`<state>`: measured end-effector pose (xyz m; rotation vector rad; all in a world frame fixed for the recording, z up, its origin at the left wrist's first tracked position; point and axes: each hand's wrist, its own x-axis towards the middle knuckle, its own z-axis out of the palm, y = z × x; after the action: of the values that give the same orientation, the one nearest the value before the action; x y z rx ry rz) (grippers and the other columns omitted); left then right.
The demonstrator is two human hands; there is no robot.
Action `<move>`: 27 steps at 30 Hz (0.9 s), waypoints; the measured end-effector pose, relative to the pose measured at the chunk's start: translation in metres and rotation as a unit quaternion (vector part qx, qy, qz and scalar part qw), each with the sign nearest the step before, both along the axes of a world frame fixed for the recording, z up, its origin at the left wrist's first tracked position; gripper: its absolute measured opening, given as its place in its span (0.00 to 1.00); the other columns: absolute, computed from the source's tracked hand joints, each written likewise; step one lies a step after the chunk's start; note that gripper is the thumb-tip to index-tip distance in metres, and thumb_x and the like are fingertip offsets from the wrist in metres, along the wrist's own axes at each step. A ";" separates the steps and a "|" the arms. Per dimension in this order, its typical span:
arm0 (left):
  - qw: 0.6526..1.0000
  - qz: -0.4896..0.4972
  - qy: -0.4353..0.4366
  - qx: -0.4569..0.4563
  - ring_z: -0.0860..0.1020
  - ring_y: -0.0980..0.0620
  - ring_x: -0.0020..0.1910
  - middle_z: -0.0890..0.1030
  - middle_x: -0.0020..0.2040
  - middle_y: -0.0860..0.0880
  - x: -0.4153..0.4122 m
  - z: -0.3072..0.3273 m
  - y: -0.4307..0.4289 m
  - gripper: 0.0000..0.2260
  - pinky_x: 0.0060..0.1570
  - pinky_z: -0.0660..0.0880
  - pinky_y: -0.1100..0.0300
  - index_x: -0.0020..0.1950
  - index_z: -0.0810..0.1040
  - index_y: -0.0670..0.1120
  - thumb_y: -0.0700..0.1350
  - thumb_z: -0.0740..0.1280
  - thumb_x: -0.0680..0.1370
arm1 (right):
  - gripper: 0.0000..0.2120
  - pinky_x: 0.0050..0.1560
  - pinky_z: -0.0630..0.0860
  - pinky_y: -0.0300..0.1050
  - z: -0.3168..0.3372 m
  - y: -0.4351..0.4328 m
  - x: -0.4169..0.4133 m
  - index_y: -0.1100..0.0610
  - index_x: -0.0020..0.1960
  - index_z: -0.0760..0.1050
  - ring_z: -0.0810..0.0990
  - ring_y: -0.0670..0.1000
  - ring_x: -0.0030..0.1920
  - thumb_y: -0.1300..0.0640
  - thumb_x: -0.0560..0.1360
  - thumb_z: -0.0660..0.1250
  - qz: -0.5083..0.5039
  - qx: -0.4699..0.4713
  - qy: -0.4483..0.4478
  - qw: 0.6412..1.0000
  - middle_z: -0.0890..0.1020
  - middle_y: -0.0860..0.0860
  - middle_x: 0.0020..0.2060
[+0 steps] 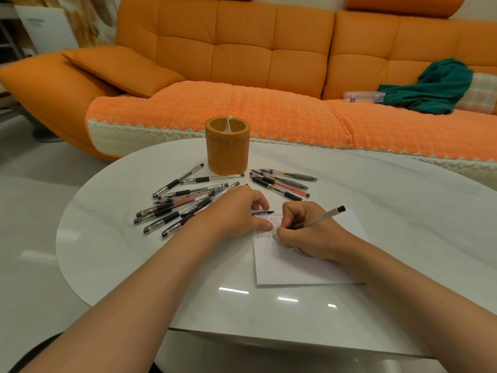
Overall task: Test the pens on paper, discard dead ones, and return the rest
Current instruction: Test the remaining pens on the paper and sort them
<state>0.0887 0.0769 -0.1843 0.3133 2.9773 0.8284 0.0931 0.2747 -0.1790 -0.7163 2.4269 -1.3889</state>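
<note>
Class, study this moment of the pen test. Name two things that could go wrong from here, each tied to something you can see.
1. Mixing: the left pile of pens and the right group of pens lie loose and unmarked either side of the holder, so tested and untested pens could be confused.
2. Misreading: the right hand writes with its pen among crowded marks at the top of the paper; a faint stroke may go unnoticed.
</note>
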 end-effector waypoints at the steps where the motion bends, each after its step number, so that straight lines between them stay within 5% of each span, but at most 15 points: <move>1: 1.000 0.001 0.000 0.000 0.70 0.63 0.44 0.71 0.47 0.60 0.000 0.000 0.000 0.19 0.39 0.65 0.66 0.61 0.78 0.56 0.57 0.76 0.72 | 0.11 0.29 0.73 0.40 0.000 0.000 0.000 0.58 0.34 0.73 0.77 0.48 0.28 0.68 0.71 0.70 0.001 0.000 0.001 1.000 0.80 0.56 0.29; 12: 1.000 0.002 0.000 -0.003 0.70 0.63 0.44 0.71 0.47 0.60 0.001 0.001 0.000 0.20 0.40 0.66 0.65 0.61 0.79 0.56 0.57 0.76 0.72 | 0.09 0.27 0.70 0.40 -0.001 -0.001 0.000 0.63 0.35 0.71 0.74 0.48 0.26 0.70 0.71 0.69 0.001 -0.017 -0.011 1.000 0.77 0.52 0.25; 21: 1.000 -0.001 0.001 -0.003 0.71 0.62 0.45 0.72 0.48 0.60 0.006 0.003 0.000 0.19 0.42 0.67 0.65 0.61 0.79 0.57 0.59 0.75 0.72 | 0.05 0.25 0.68 0.43 0.002 0.005 -0.005 0.59 0.44 0.78 0.71 0.50 0.26 0.67 0.76 0.69 -0.102 -0.157 -0.068 0.980 0.75 0.53 0.27; 27: 1.000 -0.003 0.017 0.003 0.72 0.59 0.49 0.73 0.50 0.59 0.012 0.005 -0.002 0.16 0.50 0.70 0.62 0.64 0.79 0.55 0.57 0.68 0.78 | 0.21 0.30 0.77 0.50 0.010 0.018 -0.013 0.56 0.59 0.81 0.79 0.54 0.38 0.72 0.82 0.54 -0.065 -0.144 -0.068 0.985 0.81 0.57 0.43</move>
<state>0.1008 0.0751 -0.1794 0.3386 3.0043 0.8392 0.0798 0.2926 -0.1686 -0.5111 2.2261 -1.8029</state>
